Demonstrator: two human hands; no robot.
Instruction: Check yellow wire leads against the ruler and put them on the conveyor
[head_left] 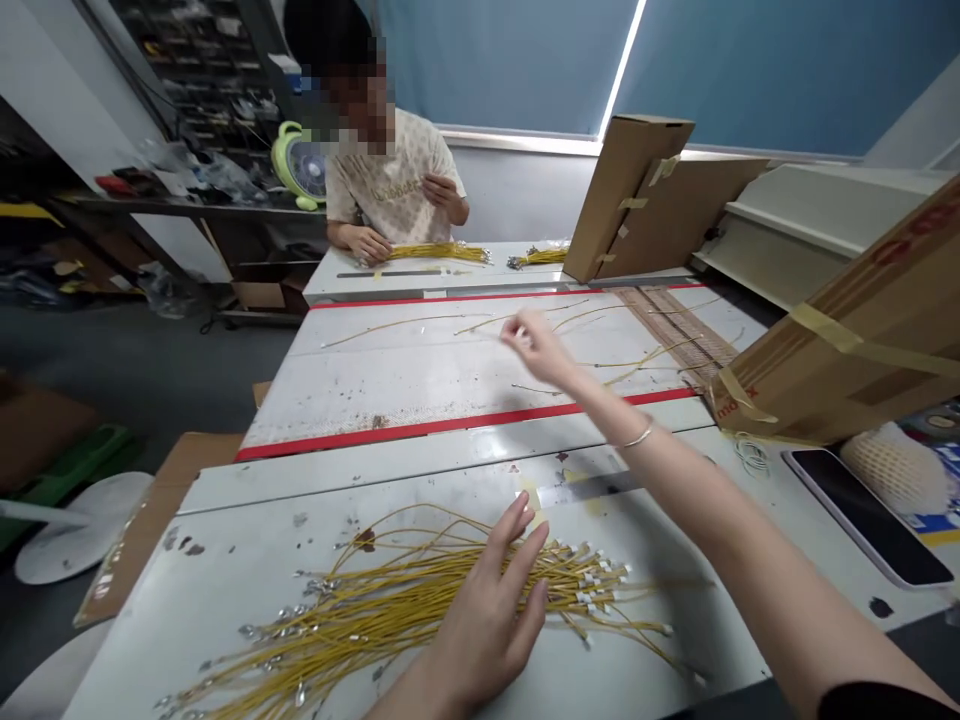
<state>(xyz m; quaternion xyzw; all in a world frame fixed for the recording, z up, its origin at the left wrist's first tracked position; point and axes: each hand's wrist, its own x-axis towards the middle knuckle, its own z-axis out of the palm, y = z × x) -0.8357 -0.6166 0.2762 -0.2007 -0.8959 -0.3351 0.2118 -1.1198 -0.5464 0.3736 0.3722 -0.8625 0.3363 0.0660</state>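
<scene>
A large bundle of yellow cables [405,600] lies on the near table, with metal terminals at its left end and white connectors at its right. My left hand [491,610] rests over the bundle, fingers stretched out and slightly apart, gripping nothing. Farther out, my right hand [531,342] is raised above the white belt between the red strips, its fingers curled together and somewhat blurred. Whether it holds anything I cannot make out. Single yellow cables lie on the belt; one cable [480,325] passes close to or behind the right hand, and another [397,322] lies to its left.
Across the belt sits another person [405,170] with a yellow cable bundle [442,252] on the far table. Cardboard boxes [847,330] lean at the right. A phone [866,515] lies on the near table's right side. A green fan [300,165] stands behind, left.
</scene>
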